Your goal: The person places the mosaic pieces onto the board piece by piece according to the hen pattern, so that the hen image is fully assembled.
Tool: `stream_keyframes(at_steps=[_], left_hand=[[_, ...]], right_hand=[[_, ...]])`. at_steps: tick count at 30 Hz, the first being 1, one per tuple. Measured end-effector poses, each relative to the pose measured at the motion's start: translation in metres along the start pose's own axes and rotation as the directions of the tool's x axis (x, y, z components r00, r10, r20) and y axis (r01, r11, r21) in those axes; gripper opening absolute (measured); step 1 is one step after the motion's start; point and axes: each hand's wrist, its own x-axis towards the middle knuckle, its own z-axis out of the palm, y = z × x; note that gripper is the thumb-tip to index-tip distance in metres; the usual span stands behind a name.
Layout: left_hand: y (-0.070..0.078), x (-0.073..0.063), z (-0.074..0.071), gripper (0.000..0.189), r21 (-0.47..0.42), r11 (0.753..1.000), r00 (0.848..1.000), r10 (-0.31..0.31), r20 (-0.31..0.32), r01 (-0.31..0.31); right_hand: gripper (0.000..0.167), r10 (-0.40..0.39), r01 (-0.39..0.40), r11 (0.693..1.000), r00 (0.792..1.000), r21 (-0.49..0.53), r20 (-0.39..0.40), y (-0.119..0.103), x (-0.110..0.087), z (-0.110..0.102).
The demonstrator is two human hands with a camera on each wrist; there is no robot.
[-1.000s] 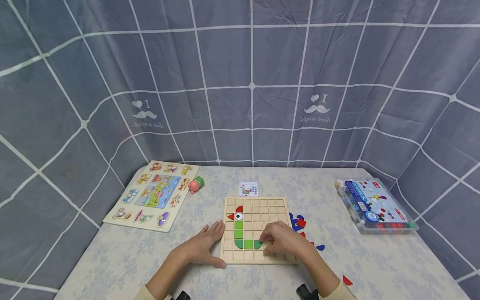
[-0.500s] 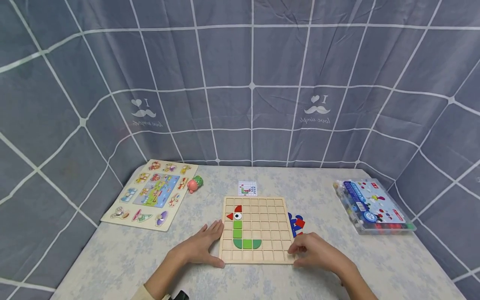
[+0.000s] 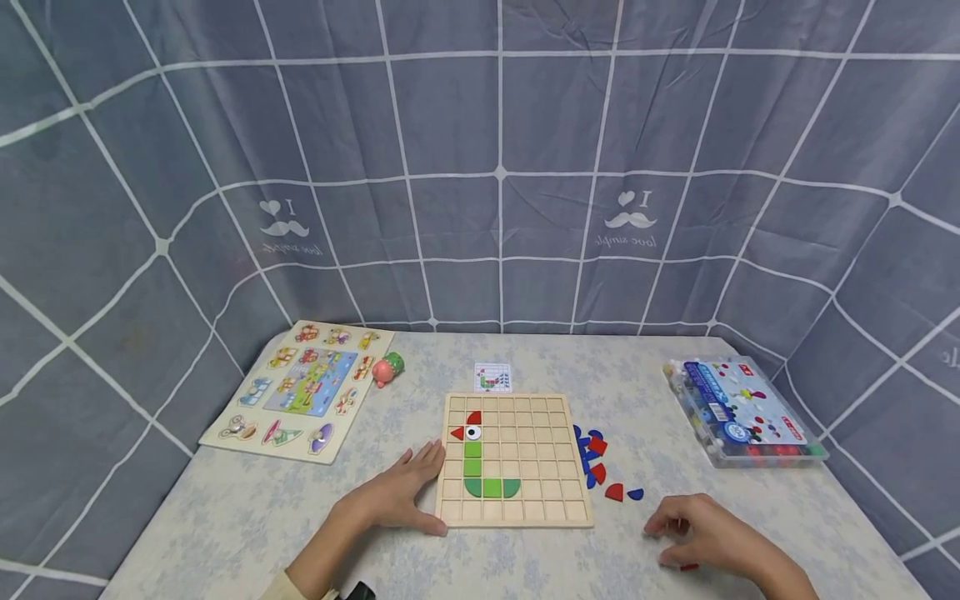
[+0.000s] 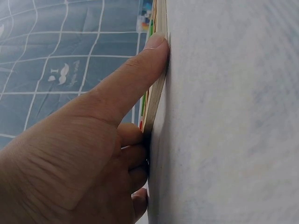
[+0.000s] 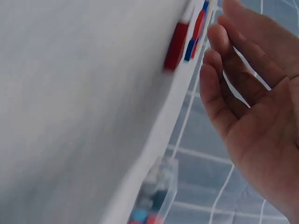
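A wooden grid board [image 3: 547,467] lies on the table, bearing a bird-like figure of green tiles [image 3: 492,488], red pieces and a white eye tile [image 3: 473,432]. My left hand [image 3: 401,493] rests at the board's left edge, fingers extended, thumb [image 4: 152,53] along its side in the left wrist view. Off to the board's right, my right hand [image 3: 708,537] hovers over the table with loosely bent fingers and nothing between them. Beneath it a red piece [image 3: 688,567] shows partly, mostly hidden by the hand; the right wrist view has a red piece [image 5: 176,46] apart from the fingers.
Loose blue and red pieces [image 3: 597,447] lie along the board's right side, with a red quarter-round [image 3: 614,492] nearer me. A pattern card [image 3: 492,377] sits behind the board. Left are a picture puzzle [image 3: 300,392] and a small toy [image 3: 387,369]; right, a plastic case [image 3: 746,412].
My right hand has left the green quarter-round at the figure's lower right and moved right, past the board's edge, to the red piece. The left hand stays at the board.
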Motion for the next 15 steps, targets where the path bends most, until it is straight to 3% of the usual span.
stream_keyframes(at_steps=[4, 11, 15], left_hand=[[-0.001, 0.000, 0.001, 0.115, -0.004, 1.000, 1.000, 0.009, -0.002, -0.009], [-0.003, 0.002, 0.000, 0.116, -0.004, 1.000, 1.000, 0.008, -0.001, -0.008], [-0.003, 0.003, 0.000, 0.116, -0.012, 1.000, 1.000, 0.003, -0.001, -0.003]], right_hand=[[0.026, -0.036, 0.035, 0.999, 0.999, 0.024, 0.015, 0.015, -0.014, -0.005], [0.029, 0.015, -0.030, 0.987, 0.996, 0.158, 0.091, 0.029, -0.024, -0.007], [0.023, -0.026, 0.017, 0.991, 0.998, 0.135, 0.065, 0.030, -0.024, -0.005]])
